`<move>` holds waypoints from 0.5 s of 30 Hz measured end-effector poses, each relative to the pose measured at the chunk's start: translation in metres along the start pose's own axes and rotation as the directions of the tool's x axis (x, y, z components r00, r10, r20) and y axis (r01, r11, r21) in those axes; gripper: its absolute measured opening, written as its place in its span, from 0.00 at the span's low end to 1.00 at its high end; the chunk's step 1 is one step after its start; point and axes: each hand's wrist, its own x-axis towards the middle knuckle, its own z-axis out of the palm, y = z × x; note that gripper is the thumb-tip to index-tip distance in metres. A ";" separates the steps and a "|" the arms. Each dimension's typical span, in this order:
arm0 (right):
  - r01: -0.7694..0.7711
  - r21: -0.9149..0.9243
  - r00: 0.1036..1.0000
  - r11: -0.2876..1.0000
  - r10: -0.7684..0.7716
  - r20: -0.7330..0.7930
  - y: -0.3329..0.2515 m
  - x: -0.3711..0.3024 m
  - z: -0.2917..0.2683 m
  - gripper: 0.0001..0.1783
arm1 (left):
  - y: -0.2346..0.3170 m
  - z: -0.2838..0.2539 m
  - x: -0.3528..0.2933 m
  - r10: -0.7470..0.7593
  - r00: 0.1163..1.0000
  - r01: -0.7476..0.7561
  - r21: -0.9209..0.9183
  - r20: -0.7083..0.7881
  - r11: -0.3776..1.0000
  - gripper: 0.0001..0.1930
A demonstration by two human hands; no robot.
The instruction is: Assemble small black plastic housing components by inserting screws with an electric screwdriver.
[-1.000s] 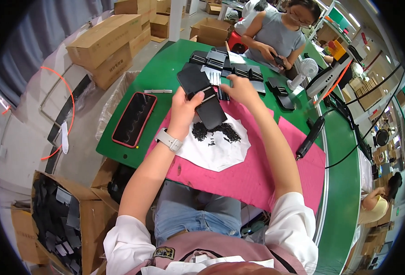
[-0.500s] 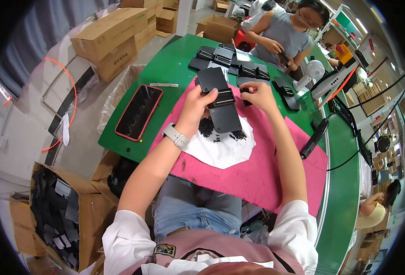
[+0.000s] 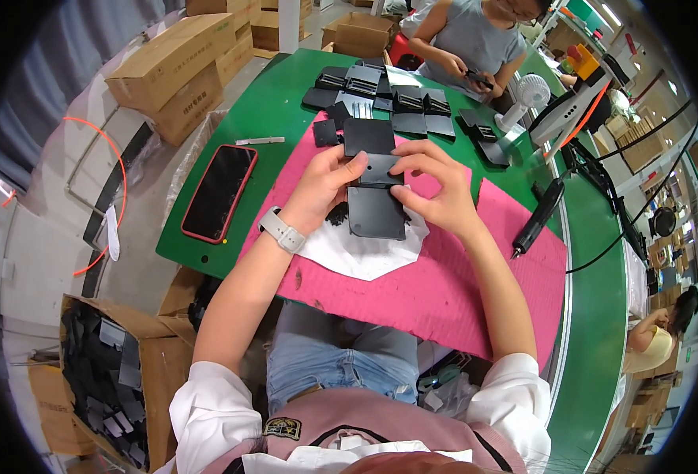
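My left hand (image 3: 323, 188) grips the left edge of a black plastic assembly (image 3: 377, 212), its thumb pressed on the middle section. Two flat plates lie at the assembly's far and near ends. Between them sits a smaller flat piece (image 3: 380, 167) with a small hole. At the right edge my right hand (image 3: 441, 189) pinches this middle section, fingertips on top. Under the assembly is a white cloth (image 3: 365, 265) with a pile of tiny black screws (image 3: 338, 214), partly hidden by my left hand. Loose black pieces (image 3: 326, 133) lie just beyond that hand.
A pink mat (image 3: 475, 292) covers part of the green table (image 3: 278, 99). A red-edged phone (image 3: 220, 193) lies left, a black electric screwdriver (image 3: 540, 217) right. Several black assemblies (image 3: 412, 124) and a white fan (image 3: 532, 93) stand farther back. A co-worker (image 3: 475, 47) handles a black part opposite.
My right hand has come in from beside the assembly and now presses on its middle. The slotted middle now shows a flat piece on top. My view has shifted slightly.
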 end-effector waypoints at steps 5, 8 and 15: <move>0.103 -0.078 0.995 0.992 -0.102 0.018 0.003 -0.009 0.002 0.13 | -0.002 -0.002 -0.001 -0.057 0.997 0.051 0.102 0.055 0.993 0.17; 0.157 -0.230 0.986 0.961 -0.141 0.084 -0.010 -0.019 -0.004 0.14 | -0.005 -0.003 -0.002 -0.086 0.995 0.074 0.182 0.059 0.981 0.15; 0.006 -0.338 1.000 0.941 -0.008 -0.003 -0.017 -0.074 -0.043 0.14 | -0.002 -0.004 0.003 0.443 0.871 -0.333 0.917 0.210 0.220 0.11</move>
